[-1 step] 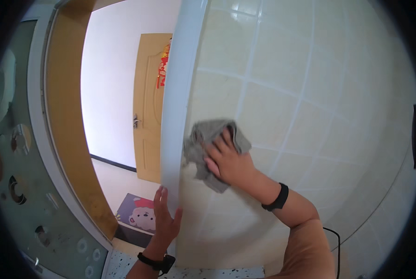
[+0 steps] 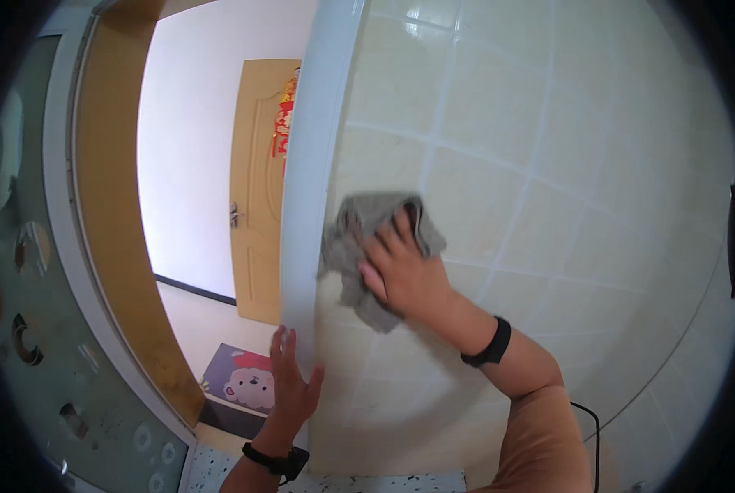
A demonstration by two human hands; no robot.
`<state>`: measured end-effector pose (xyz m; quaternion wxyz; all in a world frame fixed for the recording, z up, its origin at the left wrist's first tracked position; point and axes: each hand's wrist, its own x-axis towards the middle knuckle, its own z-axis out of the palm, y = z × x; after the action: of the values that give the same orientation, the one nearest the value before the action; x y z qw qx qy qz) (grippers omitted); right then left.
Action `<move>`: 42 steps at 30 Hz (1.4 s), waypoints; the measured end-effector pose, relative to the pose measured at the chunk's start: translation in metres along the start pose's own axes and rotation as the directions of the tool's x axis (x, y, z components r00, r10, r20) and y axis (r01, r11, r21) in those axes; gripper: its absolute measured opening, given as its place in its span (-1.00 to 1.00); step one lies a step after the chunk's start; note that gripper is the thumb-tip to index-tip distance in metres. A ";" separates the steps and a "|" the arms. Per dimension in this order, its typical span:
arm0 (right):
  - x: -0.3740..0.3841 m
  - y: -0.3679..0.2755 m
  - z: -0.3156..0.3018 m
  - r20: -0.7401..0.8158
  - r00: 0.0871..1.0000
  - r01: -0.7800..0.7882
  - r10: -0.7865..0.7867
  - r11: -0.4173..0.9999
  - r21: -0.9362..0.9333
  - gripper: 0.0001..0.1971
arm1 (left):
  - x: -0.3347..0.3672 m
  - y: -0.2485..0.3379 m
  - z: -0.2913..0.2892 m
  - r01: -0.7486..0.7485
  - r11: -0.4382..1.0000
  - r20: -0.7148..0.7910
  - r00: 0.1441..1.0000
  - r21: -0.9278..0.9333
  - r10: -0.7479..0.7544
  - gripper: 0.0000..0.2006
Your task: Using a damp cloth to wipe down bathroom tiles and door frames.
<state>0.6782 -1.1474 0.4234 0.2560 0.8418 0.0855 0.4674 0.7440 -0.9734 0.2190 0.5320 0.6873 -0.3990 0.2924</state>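
Observation:
My right hand (image 2: 404,275) presses a crumpled grey cloth (image 2: 375,209) against the beige tiled wall (image 2: 482,205), beside the pale frame strip along the doorway. Its fingers lie over the cloth, and the thumb points toward the frame. Lower and to the left, my left hand (image 2: 295,382) is raised with its fingers apart and nothing in it. That hand is nearest to the lower end of the white door frame (image 2: 306,181); I cannot tell whether it touches it. Each wrist wears a black band.
Left of the doorway stands a frosted glass door (image 2: 43,271) with ring patterns. Through the opening are a wooden door (image 2: 256,189) with red hangings and a purple mat (image 2: 236,374) with a cartoon animal. Speckled flooring (image 2: 384,483) shows below; a black cable (image 2: 597,435) hangs at lower right.
The cloth and my right hand have shifted slightly upward on the tiles. My left hand has barely moved. The whole view has drifted a little.

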 end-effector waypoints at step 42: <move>0.022 0.202 -0.145 -0.288 0.903 -0.384 0.318 0.899 -0.210 -0.53 | 0.015 -0.060 0.022 -0.003 0.997 -0.156 0.988 -0.081 -0.010 -0.11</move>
<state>0.5503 -1.2601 0.6054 0.2631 0.7373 -0.0999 0.6141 0.8025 -0.9912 0.1960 0.5895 0.6408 -0.3664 0.3279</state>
